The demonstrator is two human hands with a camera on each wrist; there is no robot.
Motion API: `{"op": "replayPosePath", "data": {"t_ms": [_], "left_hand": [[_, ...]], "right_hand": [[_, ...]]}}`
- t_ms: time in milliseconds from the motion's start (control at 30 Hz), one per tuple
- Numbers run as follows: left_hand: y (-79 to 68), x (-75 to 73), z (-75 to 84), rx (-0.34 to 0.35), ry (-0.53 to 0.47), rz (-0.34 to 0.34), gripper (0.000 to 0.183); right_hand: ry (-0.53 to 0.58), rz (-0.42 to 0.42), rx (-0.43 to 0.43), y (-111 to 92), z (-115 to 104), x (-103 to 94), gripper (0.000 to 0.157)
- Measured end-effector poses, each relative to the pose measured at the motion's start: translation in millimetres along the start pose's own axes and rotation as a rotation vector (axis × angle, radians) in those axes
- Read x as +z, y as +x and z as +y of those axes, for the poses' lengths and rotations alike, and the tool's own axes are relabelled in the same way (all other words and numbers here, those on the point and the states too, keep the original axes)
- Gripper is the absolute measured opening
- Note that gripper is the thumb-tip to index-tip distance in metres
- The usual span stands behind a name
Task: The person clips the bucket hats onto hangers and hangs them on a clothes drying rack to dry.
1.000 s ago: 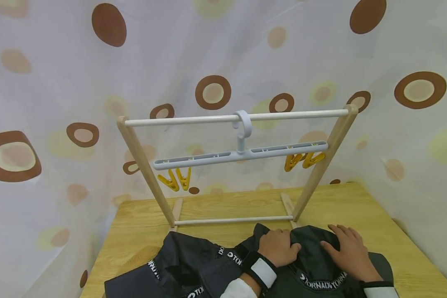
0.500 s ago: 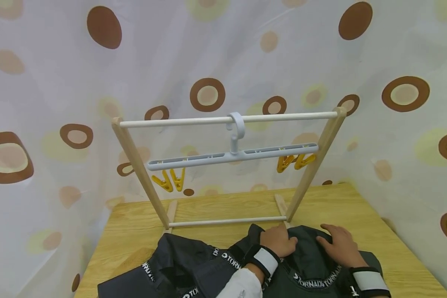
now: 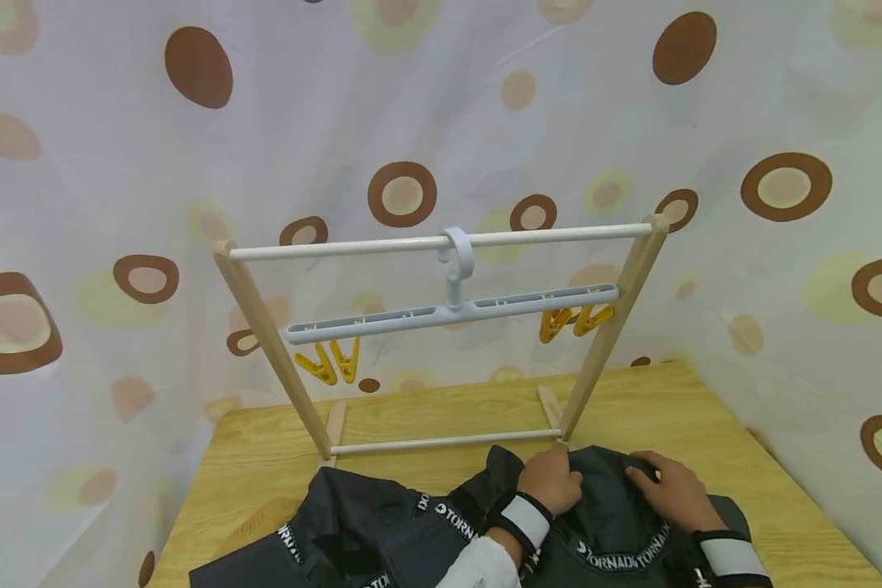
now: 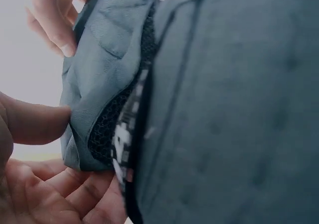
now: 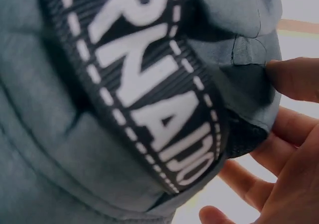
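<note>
Where head view hides it, left hand (image 4: pixel 35 159) pinches shorts (image 4: pixel 224 109)

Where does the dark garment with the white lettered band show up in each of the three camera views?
Head: the dark garment lies at bottom centre on the table, under both hands.
Left wrist: it fills the right and centre, its edge pinched by the left hand.
Right wrist: it fills the left and centre.
Shared landmark: the lettered band, also in the head view.
</note>
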State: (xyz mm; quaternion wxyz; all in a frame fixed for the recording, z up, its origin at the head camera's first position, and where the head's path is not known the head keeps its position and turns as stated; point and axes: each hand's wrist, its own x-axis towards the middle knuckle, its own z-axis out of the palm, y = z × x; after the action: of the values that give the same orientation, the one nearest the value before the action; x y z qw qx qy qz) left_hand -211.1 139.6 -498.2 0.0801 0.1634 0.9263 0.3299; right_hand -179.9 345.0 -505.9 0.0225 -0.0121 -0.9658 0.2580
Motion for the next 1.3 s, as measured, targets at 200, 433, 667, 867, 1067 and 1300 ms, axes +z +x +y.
{"op": "replayPosePath", "data": {"t_ms": [200,433,667,867,1067,1300], "left_hand": [[-8.4,-12.8,3.8,0.079,-0.031,0.008,0.030],[-29.0,-49.1,12.3,0.227,-0.138,-0.045,0.025],[-56.9,-96.0,19.8,0.300,-0.322,-0.094,0.027],[-71.4,-124.5,18.4,0.337,-0.362,-0.022,0.028],[-84.1,-147.8,14.0,0.375,-0.391,0.027,0.027],[-91.5,-164.7,6.1,0.378,-0.493,-0.062,0.029]], "right_hand": [[0.058,0.063,-0.036,-10.4,-9.0,-11.1,0.029],[0.134,0.127,-0.045,-33.7,-27.8,-37.6,0.026],[0.187,0.270,-0.100,-56.9,-62.7,-61.6,0.020],[0.205,0.340,-0.132,-67.9,-92.9,-73.9,0.016],[0.341,0.331,-0.269,-77.3,-116.7,-76.1,0.018],[0.636,0.236,-0.500,-78.2,-127.9,-70.4,0.029]]}}
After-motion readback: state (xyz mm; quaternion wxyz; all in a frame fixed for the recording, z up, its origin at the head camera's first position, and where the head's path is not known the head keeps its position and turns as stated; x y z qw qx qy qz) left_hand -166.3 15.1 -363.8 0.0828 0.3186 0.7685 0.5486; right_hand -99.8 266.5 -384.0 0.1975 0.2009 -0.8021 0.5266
